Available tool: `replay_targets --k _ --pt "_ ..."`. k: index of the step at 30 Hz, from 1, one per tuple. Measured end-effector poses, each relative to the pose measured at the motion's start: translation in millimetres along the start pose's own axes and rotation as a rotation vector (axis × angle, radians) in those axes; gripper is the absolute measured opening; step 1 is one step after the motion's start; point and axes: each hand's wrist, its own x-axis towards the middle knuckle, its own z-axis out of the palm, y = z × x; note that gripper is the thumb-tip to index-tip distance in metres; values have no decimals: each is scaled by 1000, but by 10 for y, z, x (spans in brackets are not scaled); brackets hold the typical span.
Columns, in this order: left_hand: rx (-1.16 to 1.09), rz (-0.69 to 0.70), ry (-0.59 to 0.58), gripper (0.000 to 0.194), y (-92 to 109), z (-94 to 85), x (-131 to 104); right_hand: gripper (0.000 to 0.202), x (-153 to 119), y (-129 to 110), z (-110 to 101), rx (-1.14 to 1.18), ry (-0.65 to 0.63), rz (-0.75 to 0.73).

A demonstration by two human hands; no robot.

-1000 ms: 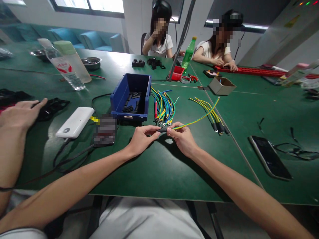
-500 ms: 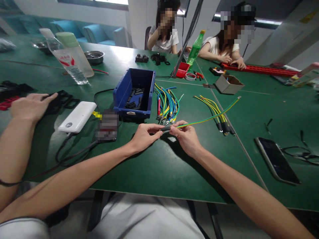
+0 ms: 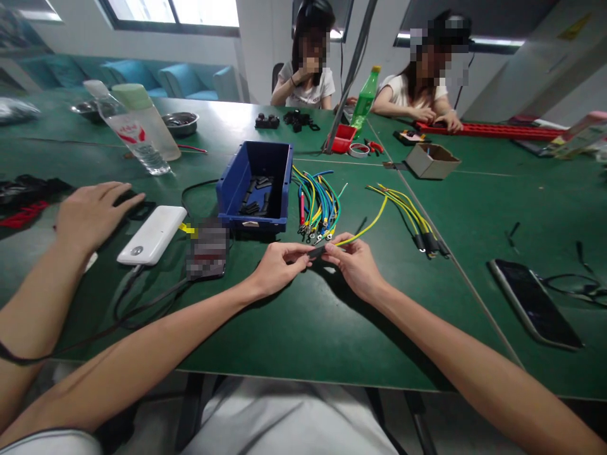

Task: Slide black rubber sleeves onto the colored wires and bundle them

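Note:
My left hand [image 3: 279,266] pinches the left end of a short black sleeve [image 3: 317,251]. At its right end, my right hand [image 3: 353,260] is closed around the sleeve and a yellow-green wire [image 3: 372,226], which curves up to the right. Just beyond my hands lies a bundle of blue, green and yellow wires [image 3: 322,199] with ring terminals. Several yellow-green wires with black sleeves [image 3: 428,242] lie to the right. A blue bin [image 3: 253,222] holding small black sleeves stands to the left of the bundle.
A white power bank [image 3: 152,237] and a cabled device [image 3: 207,253] lie left. Another person's hand [image 3: 92,215] rests at the far left. A phone [image 3: 533,303] and glasses [image 3: 576,287] are at right. Bottles [image 3: 137,136], a cardboard box [image 3: 431,162] and two people are farther back.
The wire's free end has swung left and the wire now bends upward. The neighbouring person's hand at left has moved right. The view has tilted slightly.

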Motion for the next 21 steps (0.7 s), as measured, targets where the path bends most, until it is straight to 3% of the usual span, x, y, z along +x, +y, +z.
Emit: replay_targets --k 10,13,16,21 --pt "24 -21 2 26 -6 -18 54 26 4 49 -19 -6 9 -49" --pt "83 10 8 27 -11 12 54 36 -37 47 32 31 35 -105" --pt "248 116 32 26 9 68 11 52 -123 31 122 68 122 -145" --pt "543 400 49 23 117 121 -96 59 -211 -55 190 35 185 -164"
